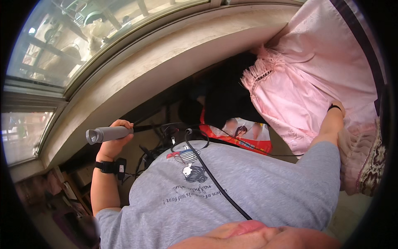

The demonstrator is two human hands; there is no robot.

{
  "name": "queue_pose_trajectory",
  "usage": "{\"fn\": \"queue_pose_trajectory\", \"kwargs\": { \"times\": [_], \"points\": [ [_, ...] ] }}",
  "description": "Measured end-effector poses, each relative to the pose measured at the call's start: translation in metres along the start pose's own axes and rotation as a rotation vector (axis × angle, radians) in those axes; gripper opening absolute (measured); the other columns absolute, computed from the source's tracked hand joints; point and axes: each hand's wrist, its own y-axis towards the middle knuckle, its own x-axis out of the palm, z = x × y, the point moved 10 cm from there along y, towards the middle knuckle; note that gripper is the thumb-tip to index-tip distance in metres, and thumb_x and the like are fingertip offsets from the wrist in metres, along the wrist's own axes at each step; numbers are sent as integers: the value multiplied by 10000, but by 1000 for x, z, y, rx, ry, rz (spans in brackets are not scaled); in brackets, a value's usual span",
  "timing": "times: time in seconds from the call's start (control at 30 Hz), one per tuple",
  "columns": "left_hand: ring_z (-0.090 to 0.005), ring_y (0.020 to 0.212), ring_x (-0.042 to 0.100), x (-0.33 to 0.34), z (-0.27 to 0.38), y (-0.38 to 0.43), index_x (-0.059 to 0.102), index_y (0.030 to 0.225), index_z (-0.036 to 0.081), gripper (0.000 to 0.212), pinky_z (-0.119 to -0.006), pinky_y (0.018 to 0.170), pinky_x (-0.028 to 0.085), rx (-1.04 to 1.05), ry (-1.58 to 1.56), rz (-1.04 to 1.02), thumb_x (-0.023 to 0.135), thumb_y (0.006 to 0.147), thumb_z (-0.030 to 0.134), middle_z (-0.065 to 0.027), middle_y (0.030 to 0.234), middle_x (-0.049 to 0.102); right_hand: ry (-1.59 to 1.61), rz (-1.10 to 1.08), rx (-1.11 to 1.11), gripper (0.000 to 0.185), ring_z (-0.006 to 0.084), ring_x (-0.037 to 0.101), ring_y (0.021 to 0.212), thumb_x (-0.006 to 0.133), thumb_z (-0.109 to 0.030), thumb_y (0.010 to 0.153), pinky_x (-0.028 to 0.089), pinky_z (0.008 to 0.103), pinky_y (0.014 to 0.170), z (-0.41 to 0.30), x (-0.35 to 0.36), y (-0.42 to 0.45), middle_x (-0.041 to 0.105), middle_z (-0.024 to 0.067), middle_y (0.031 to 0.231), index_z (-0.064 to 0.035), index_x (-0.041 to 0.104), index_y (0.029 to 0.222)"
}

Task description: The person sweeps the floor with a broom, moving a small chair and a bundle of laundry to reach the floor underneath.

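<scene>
My left hand is closed around the grey cylindrical grip of a pole, near the window ledge. A thin black shaft runs from the grip to the right, and its far end is lost in the dark. My right hand, beyond a black wristband, reaches against a pink satin cloth with fringe, which looks like a curtain. Its fingers are hidden, so whether they grip the cloth cannot be made out.
A pale window ledge curves below a sliding glass window. A red printed bag lies past my torso, with tangled black cables left of it. A black cord hangs over my grey shirt. Sheer, flower-edged fabric hangs at right.
</scene>
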Motion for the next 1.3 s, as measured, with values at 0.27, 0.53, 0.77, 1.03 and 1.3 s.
{"fn": "queue_pose_trajectory", "kwargs": {
  "times": [0.27, 0.53, 0.77, 1.03, 1.3],
  "points": [
    [-181, 1047, 571, 27, 47, 1, 576, 961, 77, 265, -340, 943, 446, 19, 66, -79, 720, 770, -38, -29, 1015, 590, 146, 329, -731, 379, 383, 567, 1190, 479, -155, 877, 446, 455, 1017, -166, -53, -79, 600, 243, 1244, -4, 649, 1180],
    [-168, 956, 582, 7, 85, -20, 566, 936, 57, 240, -318, 881, 472, 171, 68, -149, 652, 750, -68, -37, 941, 586, 688, -220, -1465, 395, 220, 680, 854, 680, -155, 807, 539, 336, 760, -275, -67, -331, 707, 155, 987, 1, 651, 1168],
    [-172, 832, 566, -22, 134, -43, 516, 899, 41, 225, -329, 822, 488, 335, -136, -163, 568, 703, -57, -56, 866, 563, 457, -518, -2007, 380, 254, 664, 955, 713, -247, 821, 513, 345, 869, -323, 13, -612, 703, 157, 1029, -33, 675, 1132],
    [-204, 792, 540, -17, 193, -69, 450, 893, 91, 295, -331, 742, 435, 520, -29, -147, 694, 735, 138, -72, 781, 556, 207, -637, -2276, 838, 311, 655, 931, 809, -332, 720, 519, 372, 821, -296, 127, -800, 680, 162, 1001, -100, 426, 1428],
    [-252, 983, 586, 10, 259, -84, 474, 1127, 49, 435, -353, 820, 479, 801, -98, -292, 725, 796, 176, -133, 1019, 595, 308, -313, -2229, 327, 334, 662, 880, 695, -328, 865, 513, 406, 781, -314, 137, -796, 684, 147, 916, -103, 633, 1094]
  ]
}}
